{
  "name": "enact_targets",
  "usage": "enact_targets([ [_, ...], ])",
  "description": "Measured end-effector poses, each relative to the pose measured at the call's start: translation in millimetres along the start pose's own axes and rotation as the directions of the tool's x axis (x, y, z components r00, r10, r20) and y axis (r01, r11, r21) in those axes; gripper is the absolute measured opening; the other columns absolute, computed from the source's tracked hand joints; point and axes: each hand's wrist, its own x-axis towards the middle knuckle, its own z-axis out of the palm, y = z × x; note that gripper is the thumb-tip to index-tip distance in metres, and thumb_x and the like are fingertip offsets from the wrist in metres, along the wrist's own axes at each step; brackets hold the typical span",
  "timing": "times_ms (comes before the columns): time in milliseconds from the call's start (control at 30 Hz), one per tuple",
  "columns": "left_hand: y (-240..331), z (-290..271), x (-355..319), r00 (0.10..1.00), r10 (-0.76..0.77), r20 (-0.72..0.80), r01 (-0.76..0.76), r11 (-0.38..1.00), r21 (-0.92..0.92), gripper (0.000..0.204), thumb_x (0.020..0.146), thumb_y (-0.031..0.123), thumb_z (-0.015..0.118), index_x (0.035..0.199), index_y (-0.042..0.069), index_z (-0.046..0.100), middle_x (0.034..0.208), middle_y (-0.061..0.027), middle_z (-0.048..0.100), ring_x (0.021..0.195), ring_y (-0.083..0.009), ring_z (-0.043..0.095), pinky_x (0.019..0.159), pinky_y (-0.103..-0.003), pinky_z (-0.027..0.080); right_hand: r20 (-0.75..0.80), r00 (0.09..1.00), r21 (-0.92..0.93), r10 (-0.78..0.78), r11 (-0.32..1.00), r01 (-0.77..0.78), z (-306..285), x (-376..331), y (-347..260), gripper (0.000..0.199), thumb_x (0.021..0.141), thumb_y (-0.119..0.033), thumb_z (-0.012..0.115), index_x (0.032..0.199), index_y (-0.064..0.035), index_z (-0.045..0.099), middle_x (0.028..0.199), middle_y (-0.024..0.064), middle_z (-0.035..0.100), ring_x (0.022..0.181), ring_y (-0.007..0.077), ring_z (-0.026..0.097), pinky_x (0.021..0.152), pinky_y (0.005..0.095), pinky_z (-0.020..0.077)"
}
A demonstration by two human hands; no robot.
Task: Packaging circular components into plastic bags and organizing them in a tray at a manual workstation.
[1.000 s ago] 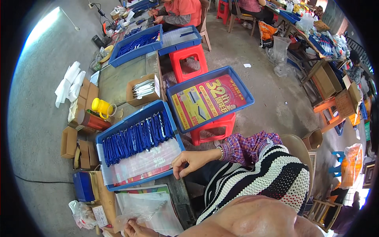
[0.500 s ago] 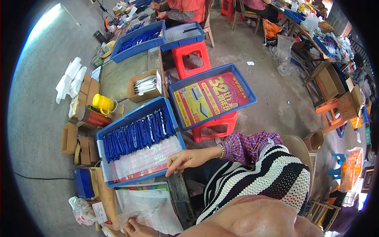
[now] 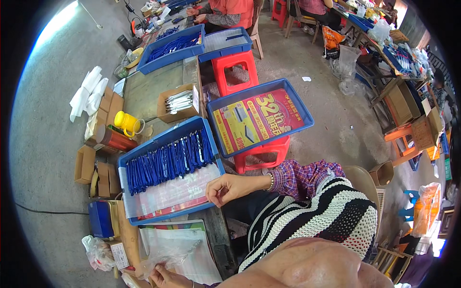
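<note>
My left hand (image 3: 165,277) is at the bottom edge, its fingers closed on a crumpled clear plastic bag (image 3: 175,254) that lies over a stack of clear sheets (image 3: 204,266). My right hand (image 3: 228,189), in a plaid sleeve, hovers by the near right edge of a blue tray (image 3: 168,220). Its fingers are curled in with the thumb; whether anything small is between them cannot be seen. A row of slim blue pen-like pieces (image 3: 168,161) fills the far part of that tray, and a clear sheet covers its near part.
A second blue tray (image 3: 307,122) with a red and yellow printed sheet rests on a red stool (image 3: 269,156). Beyond stand a cardboard box (image 3: 168,115) of thin silvery pieces, a yellow mug (image 3: 126,122) and another filled blue tray (image 3: 168,60). A co-worker (image 3: 230,14) sits at the far end.
My right hand has lifted slightly off the tray's edge and moved a little right, with its index finger drawn in. My left hand stays on the bag.
</note>
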Motion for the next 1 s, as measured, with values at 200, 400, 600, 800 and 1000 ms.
enact_targets([
  [200, 30, 12, 16, 0.313, -0.828, -0.466, 0.884, 0.433, -0.176, 0.033, 0.084, 0.032, 0.067, 0.076, 0.001, 0.06, 0.075, -0.0068, 0.062, 0.067, -0.0145, 0.052, 0.062, -0.026, 0.041, 0.006, 0.999, 0.013, 0.037, 0.999, -0.037, -1, -3, -1, 0.008, 0.079, 0.003, 0.061, 0.085, -0.0023, 0.06, 0.091, 0.0013, 0.054, 0.083, 0.0085, 0.054, 0.071, 0.022, 0.046],
  [400, 51, 33, 53, 0.321, -0.819, -0.475, 0.856, 0.465, -0.223, 0.032, 0.084, 0.031, 0.066, 0.076, 0.001, 0.059, 0.073, -0.0072, 0.062, 0.065, -0.0148, 0.052, 0.058, -0.026, 0.041, 0.006, 0.997, 0.027, 0.081, 0.996, -0.081, 0, 0, 4, 0.008, 0.08, 0.004, 0.06, 0.083, -0.0023, 0.057, 0.089, 0.0015, 0.054, 0.082, 0.008, 0.053, 0.07, 0.0222, 0.0459],
  [600, 49, 28, 37, 0.272, -0.808, -0.522, 0.895, 0.412, -0.17, 0.034, 0.082, 0.033, 0.069, 0.075, 0.0, 0.059, 0.072, -0.0074, 0.061, 0.062, -0.0148, 0.051, 0.057, -0.025, 0.04, 0.052, 0.998, 0.064, 0.042, 0.997, -0.045, 0, 0, 4, 0.01, 0.076, 0.008, 0.059, 0.078, -0.0014, 0.057, 0.089, 0.003, 0.054, 0.082, 0.0112, 0.053, 0.069, 0.0236, 0.0463],
  [800, 27, 14, 5, 0.226, -0.81, -0.542, 0.937, 0.333, -0.107, 0.036, 0.082, 0.035, 0.068, 0.073, 0.001, 0.06, 0.072, -0.0063, 0.061, 0.062, -0.0138, 0.049, 0.057, -0.025, 0.039, 0.056, 0.998, 0.007, 0.012, 1.0, -0.013, -3, -2, 0, 0.012, 0.074, 0.01, 0.058, 0.071, -0.0011, 0.059, 0.089, 0.0041, 0.054, 0.083, 0.0123, 0.053, 0.07, 0.0242, 0.0451],
  [1000, 29, 25, 33, 0.311, -0.801, -0.511, 0.902, 0.418, -0.106, 0.039, 0.083, 0.037, 0.066, 0.074, 0.0, 0.061, 0.072, -0.007, 0.062, 0.062, -0.0145, 0.051, 0.057, -0.025, 0.04, 0.018, 0.999, 0.048, 0.027, 0.998, -0.028, -4, -5, 5, 0.01, 0.078, 0.007, 0.057, 0.082, -0.0015, 0.061, 0.087, 0.0027, 0.055, 0.083, 0.0102, 0.053, 0.072, 0.0236, 0.044],
])
